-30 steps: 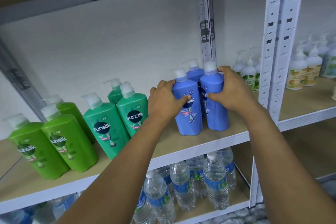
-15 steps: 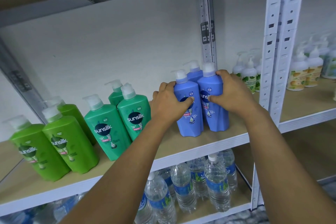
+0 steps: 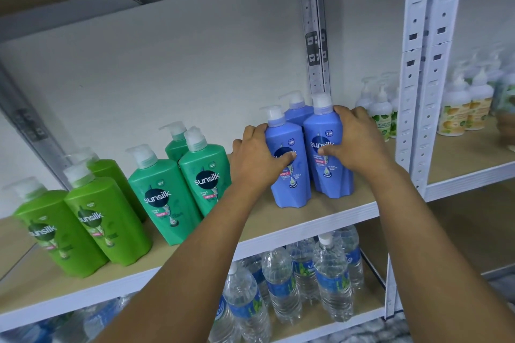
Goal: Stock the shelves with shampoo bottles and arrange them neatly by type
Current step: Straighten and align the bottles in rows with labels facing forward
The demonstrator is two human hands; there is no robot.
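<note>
Three blue Sunsilk pump bottles stand upright on the wooden shelf (image 3: pixel 320 220). My left hand (image 3: pixel 257 160) grips the front-left blue bottle (image 3: pixel 291 175), thumb across its label. My right hand (image 3: pixel 354 142) grips the front-right blue bottle (image 3: pixel 324 147). A third blue bottle (image 3: pixel 298 113) stands behind them, mostly hidden. To their left stand three teal-green Sunsilk bottles (image 3: pixel 158 198), then three lime-green ones (image 3: pixel 106 220) at the far left.
A white perforated upright (image 3: pixel 418 78) bounds the shelf on the right. Beyond it, white pump bottles (image 3: pixel 381 117) and orange-labelled ones (image 3: pixel 457 108) fill the neighbouring shelf. Several water bottles (image 3: pixel 331 281) stand on the shelf below. A grey shelf board hangs overhead.
Both hands stay on the two front blue bottles. The right bottle has turned so its label faces front, and the pair has shifted slightly.
</note>
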